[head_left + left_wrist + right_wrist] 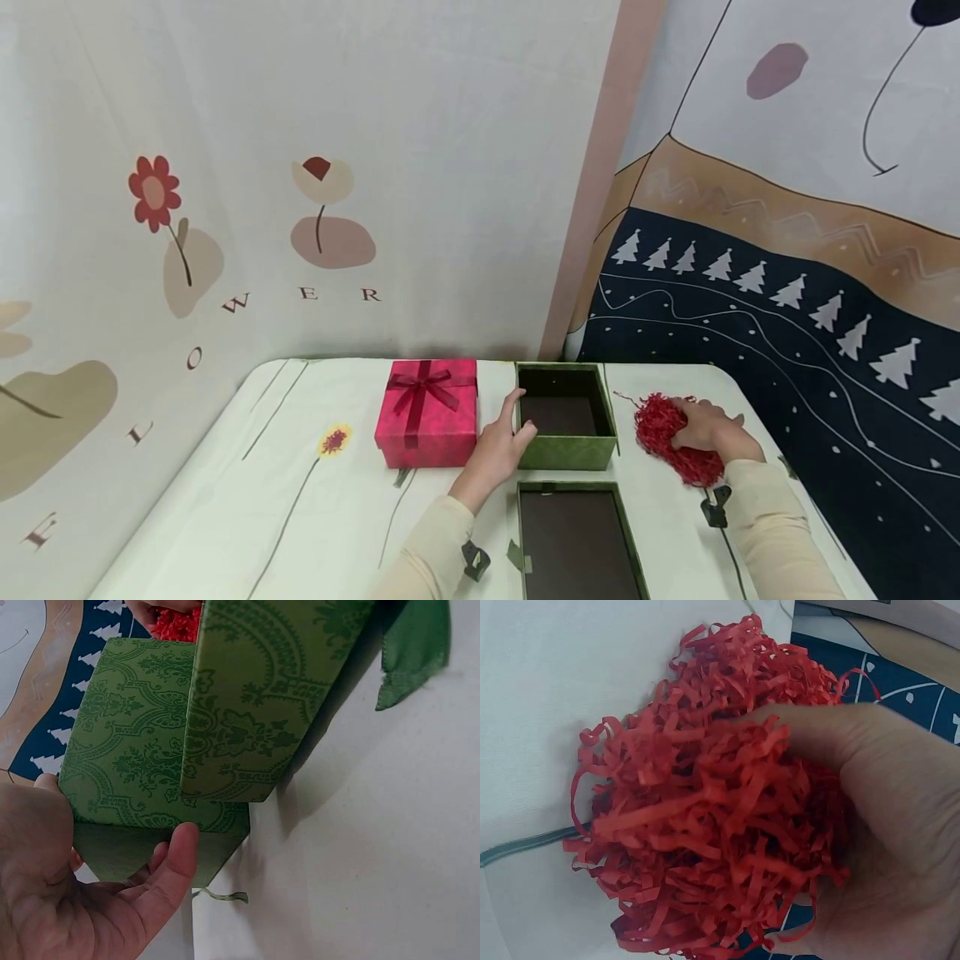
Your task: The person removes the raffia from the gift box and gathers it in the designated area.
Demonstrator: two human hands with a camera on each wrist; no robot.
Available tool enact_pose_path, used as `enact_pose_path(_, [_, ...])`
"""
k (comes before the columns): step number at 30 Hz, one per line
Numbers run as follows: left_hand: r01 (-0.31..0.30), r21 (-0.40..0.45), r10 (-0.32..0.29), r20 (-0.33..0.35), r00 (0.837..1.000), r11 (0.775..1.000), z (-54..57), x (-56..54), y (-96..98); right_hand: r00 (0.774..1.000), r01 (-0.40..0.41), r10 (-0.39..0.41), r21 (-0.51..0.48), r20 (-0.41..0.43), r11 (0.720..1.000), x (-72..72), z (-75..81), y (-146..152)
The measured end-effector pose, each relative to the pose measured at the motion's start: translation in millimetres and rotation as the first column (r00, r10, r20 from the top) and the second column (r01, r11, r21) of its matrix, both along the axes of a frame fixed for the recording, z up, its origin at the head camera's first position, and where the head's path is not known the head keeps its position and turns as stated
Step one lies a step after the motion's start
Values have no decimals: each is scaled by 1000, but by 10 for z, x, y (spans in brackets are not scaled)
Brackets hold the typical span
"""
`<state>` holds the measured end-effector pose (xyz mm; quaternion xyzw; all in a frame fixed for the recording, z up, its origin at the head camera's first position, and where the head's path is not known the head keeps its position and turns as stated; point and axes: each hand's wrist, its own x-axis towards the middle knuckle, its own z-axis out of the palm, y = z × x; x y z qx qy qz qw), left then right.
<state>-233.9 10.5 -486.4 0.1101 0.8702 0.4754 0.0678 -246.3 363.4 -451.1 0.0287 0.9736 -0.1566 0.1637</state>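
Note:
My right hand (701, 429) grips a tangled clump of red shredded paper (705, 802) over the table's right side. Its thumb sinks into the strands, and the clump hides some of the fingers. The left hand (495, 442) rests against the left side of a green patterned box (566, 452), fairly straight index finger at the rim and thumb near the front corner. Dark inside and without a lid, the box shows nothing in it. In the left wrist view, the left thumb (181, 859) lies along the box's edge.
A green box lid (573, 542), dark inside face up, lies in front of the green box. Left of the box stands a closed red gift box (427, 417) with a dark red bow. A white flowered cloth covers the table (315, 500); printed curtains (450, 167) hang behind.

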Motion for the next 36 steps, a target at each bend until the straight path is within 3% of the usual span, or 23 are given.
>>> enact_pose_path(10, [2,-14,-2,5,1000,1000,2,12,-29,997,-46,46,15,-57,999,19,191,-172])
enact_pose_path(15, [3,-26,-3,3,1000,1000,37,27,-48,986,-98,101,30,-131,995,19,279,-298])
enact_pose_path(22, [-59,-106,48,-106,993,993,111,101,-72,968,-141,143,26,-206,990,10,370,-498])
enact_pose_path(30, [-41,-120,29,-96,995,992,346,293,-79,937,-171,174,36,-302,985,-21,513,-764])
enact_pose_path(36, [-48,-82,38,-120,992,995,630,350,-299,902,-242,234,23,-362,970,-94,667,-1068])
